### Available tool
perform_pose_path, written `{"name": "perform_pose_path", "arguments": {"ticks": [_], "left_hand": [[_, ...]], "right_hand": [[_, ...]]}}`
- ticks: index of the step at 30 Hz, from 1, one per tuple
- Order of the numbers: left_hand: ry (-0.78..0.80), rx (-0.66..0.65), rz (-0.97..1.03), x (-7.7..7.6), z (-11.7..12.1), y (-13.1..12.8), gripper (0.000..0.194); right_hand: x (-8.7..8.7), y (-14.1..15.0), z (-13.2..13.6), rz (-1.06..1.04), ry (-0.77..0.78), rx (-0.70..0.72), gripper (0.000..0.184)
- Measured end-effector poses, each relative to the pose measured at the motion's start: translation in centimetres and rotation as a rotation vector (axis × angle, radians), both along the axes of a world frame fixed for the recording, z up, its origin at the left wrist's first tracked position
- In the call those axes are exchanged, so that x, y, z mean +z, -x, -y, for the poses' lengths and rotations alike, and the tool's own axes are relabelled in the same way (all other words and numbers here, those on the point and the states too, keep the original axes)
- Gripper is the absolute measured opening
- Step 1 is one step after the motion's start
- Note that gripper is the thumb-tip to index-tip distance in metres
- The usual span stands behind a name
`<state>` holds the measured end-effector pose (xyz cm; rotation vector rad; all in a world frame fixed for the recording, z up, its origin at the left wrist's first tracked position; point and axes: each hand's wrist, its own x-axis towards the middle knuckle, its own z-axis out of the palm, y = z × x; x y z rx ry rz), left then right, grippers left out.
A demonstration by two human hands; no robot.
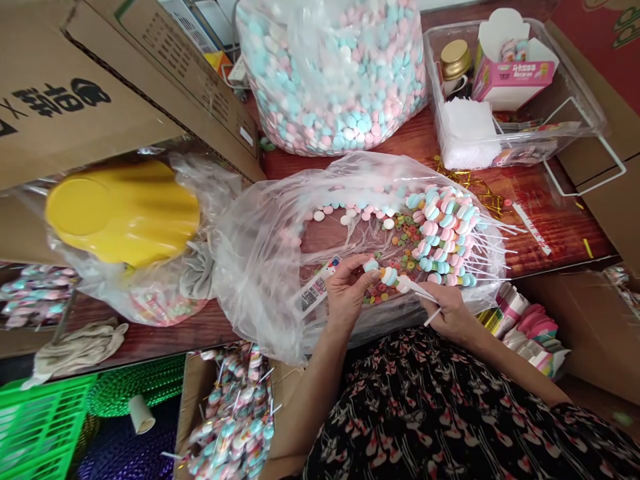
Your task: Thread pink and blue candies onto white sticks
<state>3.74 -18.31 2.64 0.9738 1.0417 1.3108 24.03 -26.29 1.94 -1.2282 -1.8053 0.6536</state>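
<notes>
My left hand pinches a small pastel candy disc at the tip of a thin white stick. My right hand grips that candy stick, which carries a few blue and white discs. Both hands hover over an open clear plastic bag spread on the red wooden table. Inside the bag lie loose pink, white and blue candies, small coloured rings, and a pile of finished candy sticks with stick ends pointing right.
A big clear sack of pastel candies stands at the back. A clear tub holds a gold-lidded jar, a pink carton and white napkins. Yellow plastic stool in a bag at left; cardboard boxes; box of finished sticks below; green crate.
</notes>
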Motion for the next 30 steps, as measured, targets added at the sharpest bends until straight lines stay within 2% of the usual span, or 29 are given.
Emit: {"name": "perform_pose_path", "arguments": {"ticks": [4, 10, 13, 17, 22, 26, 30], "left_hand": [[-0.088, 0.013, -0.129, -0.4, 0.3, 0.4, 0.03], [-0.045, 0.07, -0.133, -2.0, -0.1, 0.8, 0.032], [-0.07, 0.092, -0.163, -2.2, -0.3, 0.6, 0.033], [-0.194, 0.119, -0.296, -1.9, -0.2, 0.5, 0.031], [-0.4, 0.118, -0.562, -1.2, 0.1, 0.7, 0.026], [-0.508, 0.1, -0.654, -0.9, 0.2, 0.9, 0.024], [-0.519, 0.104, -0.688, -0.6, 0.1, 0.8, 0.018]], "right_hand": [[0.0, 0.1, 0.0, 0.047, 0.057, -0.05, 0.036], [-0.2, 0.4, -0.2, 0.017, 0.04, 0.001, 0.031], [-0.3, 0.5, -0.2, 0.019, 0.056, -0.002, 0.032], [0.2, 0.4, -0.3, 0.075, 0.122, -0.015, 0.031], [0.5, 0.7, -0.5, 0.153, 0.167, -0.047, 0.031], [0.1, 1.3, -0.4, 0.075, 0.142, -0.041, 0.033], [-0.5, 2.0, -0.4, -0.053, 0.129, -0.015, 0.035]]}}
